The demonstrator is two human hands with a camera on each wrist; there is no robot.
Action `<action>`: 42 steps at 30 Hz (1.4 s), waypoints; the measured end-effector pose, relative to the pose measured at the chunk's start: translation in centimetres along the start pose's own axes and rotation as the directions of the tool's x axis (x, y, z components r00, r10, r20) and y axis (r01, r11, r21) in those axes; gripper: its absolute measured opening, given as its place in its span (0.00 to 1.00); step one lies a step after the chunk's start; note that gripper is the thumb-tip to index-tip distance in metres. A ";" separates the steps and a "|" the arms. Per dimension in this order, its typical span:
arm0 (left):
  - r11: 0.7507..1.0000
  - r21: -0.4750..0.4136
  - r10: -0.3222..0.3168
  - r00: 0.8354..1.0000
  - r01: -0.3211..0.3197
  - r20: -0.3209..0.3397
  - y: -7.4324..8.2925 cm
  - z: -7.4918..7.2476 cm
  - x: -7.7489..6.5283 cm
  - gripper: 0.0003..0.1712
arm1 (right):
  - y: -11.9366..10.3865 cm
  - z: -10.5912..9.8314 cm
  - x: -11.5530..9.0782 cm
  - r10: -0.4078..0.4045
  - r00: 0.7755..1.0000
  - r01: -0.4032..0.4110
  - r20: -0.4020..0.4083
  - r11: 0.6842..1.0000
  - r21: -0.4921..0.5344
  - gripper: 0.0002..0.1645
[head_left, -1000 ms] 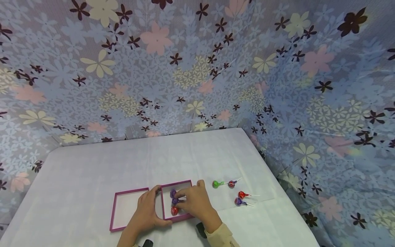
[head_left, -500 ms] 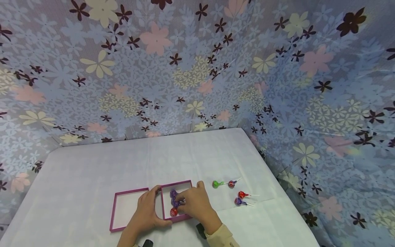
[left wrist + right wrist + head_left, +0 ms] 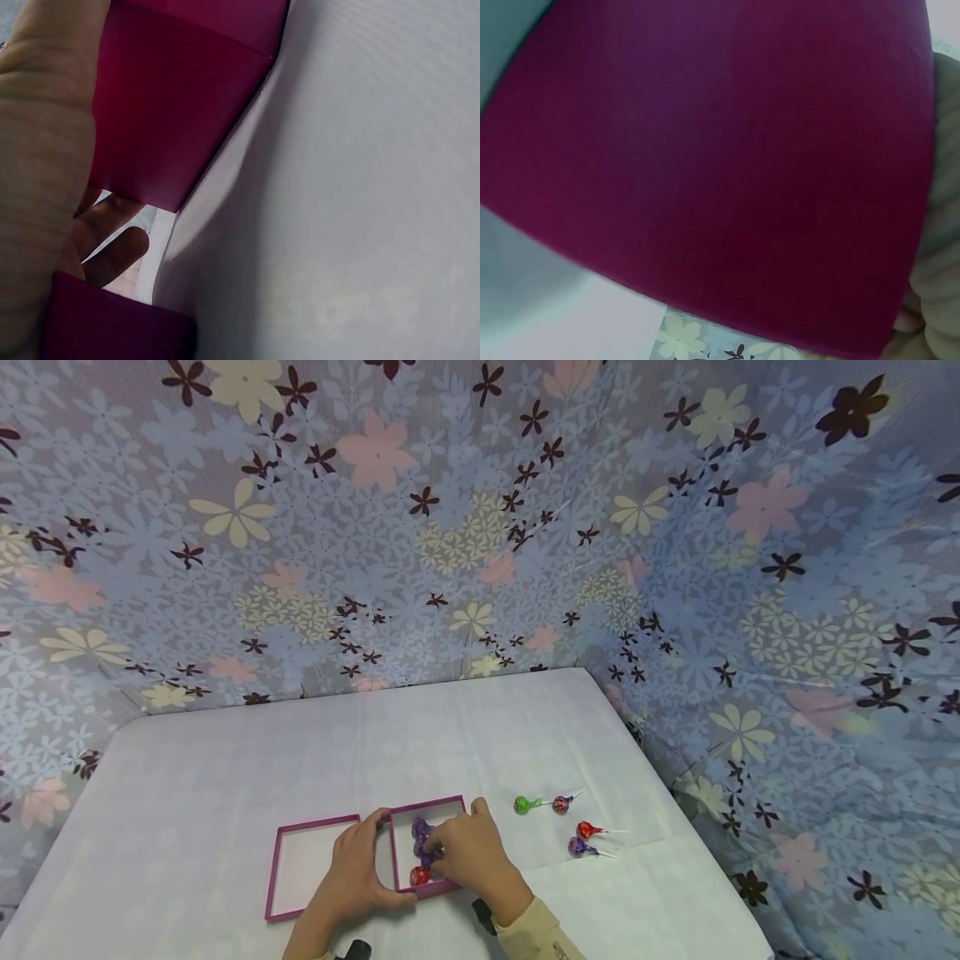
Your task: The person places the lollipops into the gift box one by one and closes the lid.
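In the lower middle of the head view, the purple lollipop [image 3: 428, 860] lies at the fingertips of your right hand [image 3: 474, 853], inside the right-hand box [image 3: 393, 852], with another purple lollipop [image 3: 420, 827] just above it in the frame and a red lollipop [image 3: 418, 877] just below. Your right hand is grasping: thumb and fingers are bent together in a pinch on that purple lollipop, and the hand hides its stick. Your left hand [image 3: 356, 868] grips the left end of the same box, fingers at its upper-left corner and thumb along its lower edge, beside the second box [image 3: 273, 877]. Four more lollipops lie on the white cloth at right of centre: the green lollipop [image 3: 521, 806], one in a mixed wrapper [image 3: 561, 804], a plain red one [image 3: 586, 831] and a blue-purple one [image 3: 577, 847]. Your left wrist camera shows what the head view hides, the deep pink outer walls of the two boxes, with your fingers [image 3: 120, 253] in the gap between. Your right wrist camera is mostly filled by a pink box wall, with flowered fabric [image 3: 679, 339] at the bottom edge; the pinch is hidden there.
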State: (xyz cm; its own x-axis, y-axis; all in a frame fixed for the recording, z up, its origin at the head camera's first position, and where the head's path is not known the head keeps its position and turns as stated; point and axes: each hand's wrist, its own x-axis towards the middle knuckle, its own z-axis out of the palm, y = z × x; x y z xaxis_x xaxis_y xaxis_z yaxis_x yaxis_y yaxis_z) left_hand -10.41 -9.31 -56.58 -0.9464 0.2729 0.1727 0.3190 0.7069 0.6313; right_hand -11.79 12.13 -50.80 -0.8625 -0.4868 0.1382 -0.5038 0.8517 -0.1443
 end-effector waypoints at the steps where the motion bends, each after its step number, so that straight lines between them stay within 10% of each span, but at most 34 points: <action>1: 1.000 -0.001 0.001 1.000 -0.001 -0.001 0.0 0.0 0.0 0.80 | 0.0 0.0 0.0 -0.003 1.000 0.003 -0.005 1.000 -0.003 0.15; 27: 0.999 -0.001 -0.047 0.998 0.047 0.036 0.4 -0.1 -0.1 0.81 | 1.3 -0.5 -1.2 0.008 0.993 0.009 -0.114 0.988 0.151 0.14; 42: 0.999 0.003 -0.045 0.998 0.045 0.033 0.6 -0.2 -0.2 0.81 | 6.4 -1.3 -2.0 0.169 0.958 -0.043 -0.233 0.884 0.465 0.18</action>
State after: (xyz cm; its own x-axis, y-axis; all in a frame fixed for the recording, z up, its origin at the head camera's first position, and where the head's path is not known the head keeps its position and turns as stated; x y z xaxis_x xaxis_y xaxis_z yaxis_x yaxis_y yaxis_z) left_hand -10.07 -9.07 -56.12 -0.9576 0.2620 0.1195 0.2765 0.7206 0.6358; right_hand -13.20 18.86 -50.71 -0.9001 -0.2767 0.3365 -0.4304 0.6840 -0.5890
